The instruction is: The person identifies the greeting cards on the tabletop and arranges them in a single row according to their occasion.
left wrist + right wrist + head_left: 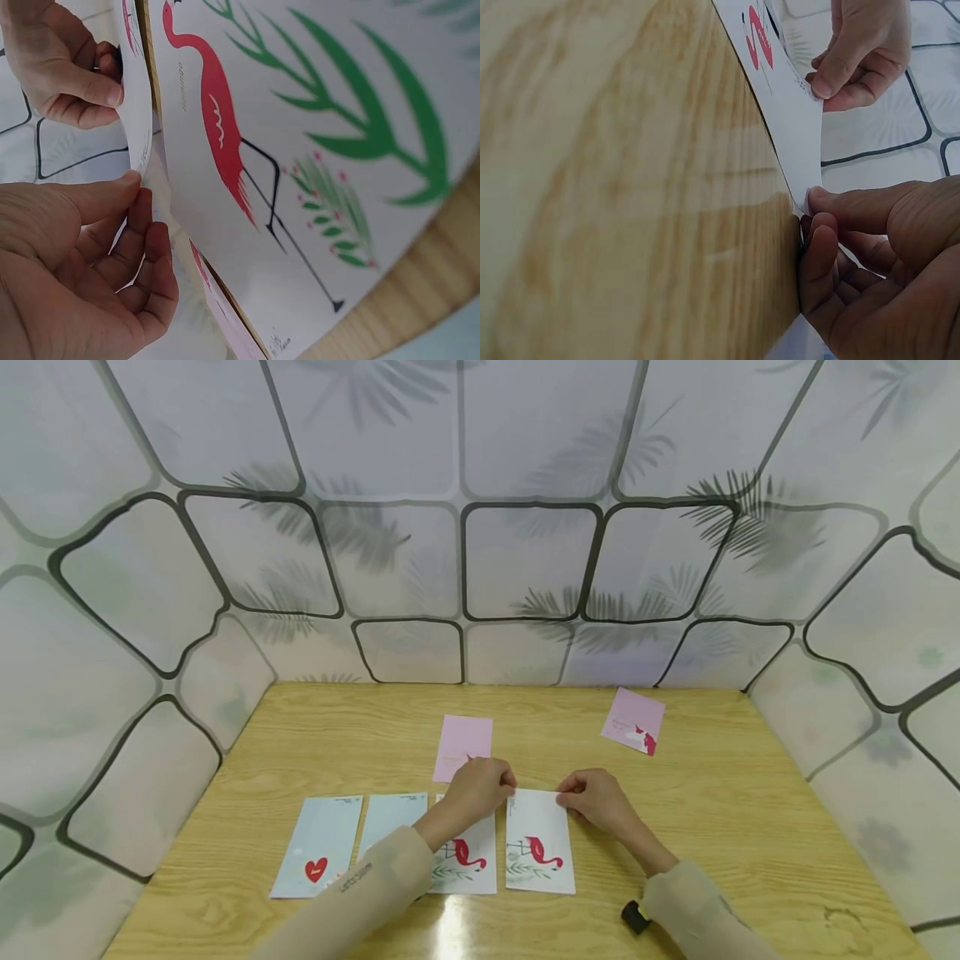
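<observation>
Head view showed the left hand (476, 789) pinching the far left corner of the rightmost flamingo card (538, 852), while the right hand (597, 800) pinched its far right corner. That card was at the right end of a row on the wooden table (720, 827), just beside another flamingo card (472, 860), partly covered by the left forearm (360, 885). Farther left lay a pale blue card (393, 814) and a red-heart card (318, 835); two pink cards (633, 718) lay beyond.
</observation>
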The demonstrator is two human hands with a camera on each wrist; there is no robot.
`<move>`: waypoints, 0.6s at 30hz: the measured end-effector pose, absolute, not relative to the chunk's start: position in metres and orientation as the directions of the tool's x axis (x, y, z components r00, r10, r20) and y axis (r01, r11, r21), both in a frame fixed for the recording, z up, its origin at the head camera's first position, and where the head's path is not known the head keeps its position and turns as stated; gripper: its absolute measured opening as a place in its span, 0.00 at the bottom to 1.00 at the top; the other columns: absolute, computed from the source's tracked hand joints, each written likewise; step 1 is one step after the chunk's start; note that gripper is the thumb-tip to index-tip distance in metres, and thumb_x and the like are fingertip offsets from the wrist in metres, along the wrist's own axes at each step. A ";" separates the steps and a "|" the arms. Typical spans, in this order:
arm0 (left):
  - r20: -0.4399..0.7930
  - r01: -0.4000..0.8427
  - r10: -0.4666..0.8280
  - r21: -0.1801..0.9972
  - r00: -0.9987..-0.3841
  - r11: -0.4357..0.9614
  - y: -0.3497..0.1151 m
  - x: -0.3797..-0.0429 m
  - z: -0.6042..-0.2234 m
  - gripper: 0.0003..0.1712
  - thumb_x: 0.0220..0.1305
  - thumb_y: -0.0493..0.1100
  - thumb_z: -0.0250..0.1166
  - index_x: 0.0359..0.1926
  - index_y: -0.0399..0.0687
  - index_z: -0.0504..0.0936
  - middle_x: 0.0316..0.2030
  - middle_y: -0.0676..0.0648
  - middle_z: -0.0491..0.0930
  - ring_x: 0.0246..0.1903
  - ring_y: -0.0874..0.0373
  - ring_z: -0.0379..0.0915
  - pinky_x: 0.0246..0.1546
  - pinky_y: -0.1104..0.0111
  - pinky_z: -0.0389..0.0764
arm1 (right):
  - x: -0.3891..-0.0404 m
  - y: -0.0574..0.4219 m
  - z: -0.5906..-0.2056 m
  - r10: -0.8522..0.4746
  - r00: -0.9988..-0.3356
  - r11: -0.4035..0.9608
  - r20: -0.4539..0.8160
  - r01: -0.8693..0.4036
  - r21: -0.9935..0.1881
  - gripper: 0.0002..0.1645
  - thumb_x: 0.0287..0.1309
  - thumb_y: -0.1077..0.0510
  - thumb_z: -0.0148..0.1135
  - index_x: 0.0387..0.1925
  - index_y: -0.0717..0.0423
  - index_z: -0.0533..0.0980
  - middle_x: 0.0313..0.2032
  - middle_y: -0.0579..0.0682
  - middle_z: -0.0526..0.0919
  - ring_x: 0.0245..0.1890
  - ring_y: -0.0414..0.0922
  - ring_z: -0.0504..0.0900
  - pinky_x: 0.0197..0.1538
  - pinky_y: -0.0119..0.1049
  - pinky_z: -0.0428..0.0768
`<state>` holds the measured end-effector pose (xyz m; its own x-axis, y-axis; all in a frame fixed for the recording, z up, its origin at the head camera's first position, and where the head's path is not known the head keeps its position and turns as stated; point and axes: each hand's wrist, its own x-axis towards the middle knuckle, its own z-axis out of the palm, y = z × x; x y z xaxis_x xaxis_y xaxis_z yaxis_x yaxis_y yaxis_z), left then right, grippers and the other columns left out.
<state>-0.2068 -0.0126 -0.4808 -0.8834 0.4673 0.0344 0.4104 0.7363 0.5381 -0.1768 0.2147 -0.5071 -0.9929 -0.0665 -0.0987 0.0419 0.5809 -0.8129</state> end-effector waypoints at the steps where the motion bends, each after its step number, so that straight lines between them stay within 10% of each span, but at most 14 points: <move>1: 0.039 0.417 0.471 0.533 -0.881 0.736 -0.013 -0.207 -0.481 0.06 0.67 0.40 0.72 0.31 0.49 0.86 0.26 0.57 0.80 0.25 0.65 0.71 0.33 0.69 0.75 | -0.177 0.214 -0.507 -0.067 -0.993 0.583 -0.100 0.042 -0.812 0.05 0.61 0.65 0.72 0.34 0.64 0.83 0.20 0.47 0.78 0.19 0.41 0.75 0.24 0.31 0.75; 18: 0.004 0.397 0.469 0.539 -0.883 0.743 -0.012 -0.209 -0.482 0.05 0.66 0.37 0.72 0.31 0.46 0.86 0.26 0.54 0.80 0.26 0.63 0.70 0.31 0.70 0.75 | -0.177 0.209 -0.505 -0.058 -0.994 0.630 -0.087 0.031 -0.776 0.03 0.60 0.66 0.73 0.32 0.62 0.84 0.20 0.46 0.79 0.19 0.41 0.75 0.24 0.32 0.76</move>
